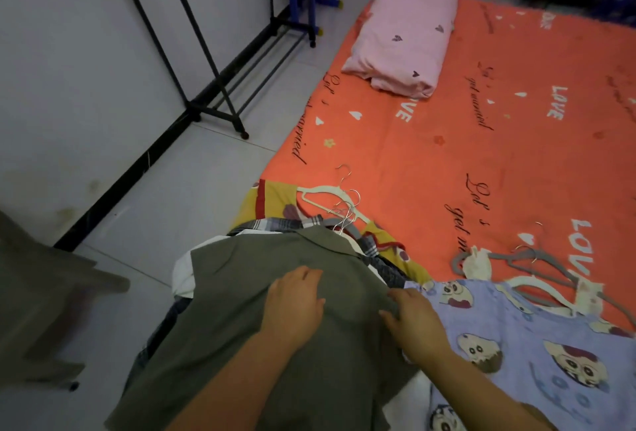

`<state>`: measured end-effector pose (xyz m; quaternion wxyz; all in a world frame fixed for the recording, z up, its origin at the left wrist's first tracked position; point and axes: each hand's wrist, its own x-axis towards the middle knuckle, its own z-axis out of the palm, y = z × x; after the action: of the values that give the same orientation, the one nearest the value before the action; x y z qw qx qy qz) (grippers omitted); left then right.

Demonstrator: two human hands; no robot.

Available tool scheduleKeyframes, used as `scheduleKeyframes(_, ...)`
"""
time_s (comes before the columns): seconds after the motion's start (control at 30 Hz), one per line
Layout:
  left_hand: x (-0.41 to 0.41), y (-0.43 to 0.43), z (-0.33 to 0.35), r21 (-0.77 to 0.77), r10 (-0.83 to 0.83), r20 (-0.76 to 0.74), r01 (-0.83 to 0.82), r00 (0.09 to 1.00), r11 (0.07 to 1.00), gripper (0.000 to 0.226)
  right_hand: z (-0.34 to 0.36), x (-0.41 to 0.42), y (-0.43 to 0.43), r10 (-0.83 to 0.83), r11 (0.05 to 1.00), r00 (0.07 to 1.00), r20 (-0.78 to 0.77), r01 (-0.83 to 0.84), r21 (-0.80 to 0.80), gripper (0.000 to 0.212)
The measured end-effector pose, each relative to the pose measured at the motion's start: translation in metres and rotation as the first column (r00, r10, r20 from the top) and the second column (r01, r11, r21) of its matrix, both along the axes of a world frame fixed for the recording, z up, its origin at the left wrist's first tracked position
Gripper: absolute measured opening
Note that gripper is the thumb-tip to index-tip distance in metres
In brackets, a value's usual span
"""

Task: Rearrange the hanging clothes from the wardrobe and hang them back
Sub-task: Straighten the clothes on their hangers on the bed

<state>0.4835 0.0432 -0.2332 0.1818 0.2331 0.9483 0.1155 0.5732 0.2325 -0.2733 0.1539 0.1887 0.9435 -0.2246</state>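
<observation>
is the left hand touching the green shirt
Touching. The head view shows the left hand lying palm down on the olive green shirt, with no gap between them.

The light is dim and even, with soft shadows, and the picture edges are blurred and curved.

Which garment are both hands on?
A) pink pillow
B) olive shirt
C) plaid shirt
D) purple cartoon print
B: the left hand lies flat on the olive shirt that tops the pile, and the right hand touches the same shirt at its edge.
</observation>
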Motion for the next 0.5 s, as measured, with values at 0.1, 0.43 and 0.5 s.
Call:
scheduleKeyframes(0.1,-0.027,-0.026,-0.025,0.005,-0.012,0.006,0.012,1.0,1.0,0.048,-0.028,-0.037,-0.017,0.003,1.0,1.0,0.023,-0.003,0.008,0.047)
scheduleKeyframes(0.43,-0.041,-0.072,-0.094,0.025,-0.029,0.072,0.027,0.997,0.999,0.05,-0.097,-0.09,-0.041,-0.077,0.985,0.997,0.013,0.074,0.155,0.083)
scheduleKeyframes(0.5,-0.038,-0.076,-0.101,0.032,-0.023,0.079,0.021,0.997,0.999,0.051,-0.104,-0.092,-0.043,-0.089,0.978,0.996,0.012,0.085,0.192,0.083)
